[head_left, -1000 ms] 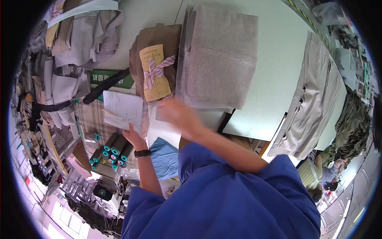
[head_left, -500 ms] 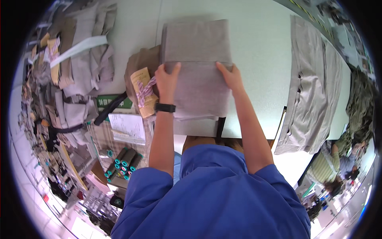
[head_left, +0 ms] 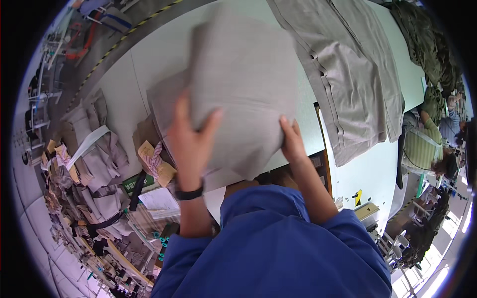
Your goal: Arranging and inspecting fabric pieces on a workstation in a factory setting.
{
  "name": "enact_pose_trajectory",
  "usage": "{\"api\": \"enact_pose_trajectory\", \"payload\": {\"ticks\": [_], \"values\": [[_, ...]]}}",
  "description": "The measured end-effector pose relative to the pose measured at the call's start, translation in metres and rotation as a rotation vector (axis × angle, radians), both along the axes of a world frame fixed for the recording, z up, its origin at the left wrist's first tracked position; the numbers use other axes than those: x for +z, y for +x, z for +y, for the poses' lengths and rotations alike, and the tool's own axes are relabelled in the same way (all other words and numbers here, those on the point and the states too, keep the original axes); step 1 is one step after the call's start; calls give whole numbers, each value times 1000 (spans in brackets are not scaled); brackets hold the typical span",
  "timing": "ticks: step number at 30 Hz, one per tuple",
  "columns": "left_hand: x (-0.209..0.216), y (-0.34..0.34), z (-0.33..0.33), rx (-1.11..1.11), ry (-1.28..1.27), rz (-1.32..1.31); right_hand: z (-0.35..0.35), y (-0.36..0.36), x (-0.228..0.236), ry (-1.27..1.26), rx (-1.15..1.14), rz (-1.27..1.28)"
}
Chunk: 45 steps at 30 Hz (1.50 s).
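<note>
A folded piece of grey-beige cloth [head_left: 243,69] is held between my two hands, its upper left part smeared by motion. At its lower left edge my left hand [head_left: 190,144], with a dark wristband, grips the cloth, thumb on top; the hand is a little blurred. My right hand [head_left: 293,141] pinches the right edge, the thumb lying on top and the other fingers partly hidden. Under and to the left of the held piece, more grey cloth [head_left: 164,99] lies on the pale table [head_left: 119,79].
Long grey fabric panels [head_left: 343,74] lie across the table on the right. Left are a tan tag with striped ties [head_left: 156,163], a paper sheet [head_left: 159,202] and piled grey garments [head_left: 99,154]. A person in a striped top [head_left: 422,146] is at far right.
The view has turned to the right. The folded cloth, flat on the table before, is now lifted and tilted in both hands, with another grey cloth showing beneath it.
</note>
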<state>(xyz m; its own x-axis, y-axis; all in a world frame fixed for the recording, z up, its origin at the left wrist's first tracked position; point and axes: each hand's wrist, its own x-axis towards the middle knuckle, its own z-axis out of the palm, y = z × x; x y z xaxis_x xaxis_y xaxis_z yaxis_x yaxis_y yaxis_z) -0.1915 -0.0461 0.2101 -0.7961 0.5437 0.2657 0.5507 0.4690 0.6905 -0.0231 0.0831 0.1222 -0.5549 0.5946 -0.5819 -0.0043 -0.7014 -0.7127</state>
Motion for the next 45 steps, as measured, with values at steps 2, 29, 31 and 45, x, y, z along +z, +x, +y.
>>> {"api": "enact_pose_trajectory", "payload": {"ticks": [2, 29, 31, 45], "values": [[-14, 43, 43, -246, -115, 103, 20, 45, -26, 23, 158, -334], [-225, 115, 75, -248, -251, 4, 41, 315, -137, -34, -433, -429], [-230, 138, 64, -74, -255, -116, 42, 306, -144, 201, -199, -694], [-241, 147, 69, 256, 221, -1152, 41, 235, -69, 2, -264, -257]]}}
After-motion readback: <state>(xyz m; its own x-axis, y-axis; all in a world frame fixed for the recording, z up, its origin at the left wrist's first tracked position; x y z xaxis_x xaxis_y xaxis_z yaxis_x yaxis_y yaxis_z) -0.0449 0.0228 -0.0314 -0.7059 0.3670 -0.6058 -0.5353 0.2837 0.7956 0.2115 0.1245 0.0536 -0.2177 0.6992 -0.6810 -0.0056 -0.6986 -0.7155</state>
